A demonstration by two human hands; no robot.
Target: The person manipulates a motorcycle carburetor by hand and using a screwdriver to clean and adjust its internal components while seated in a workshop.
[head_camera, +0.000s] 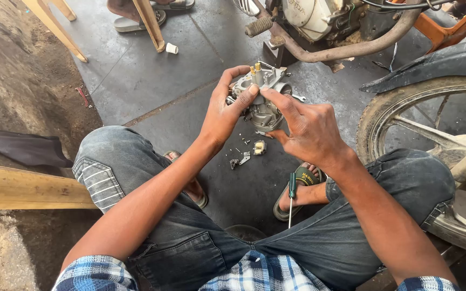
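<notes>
The person holds a metal carburetor in the air above the concrete floor, between the knees and near the motorcycle engine beyond it. The left hand is clasped round its left side with the thumb on top, and the right hand pinches the top right with the fingertips. It looks stiff, fairly heavy for its size and possibly oily, with delicate brass fittings on top, so the solid body seems the safest place to grasp; small loose parts and a green-handled screwdriver lie on the floor nearer the person.
</notes>
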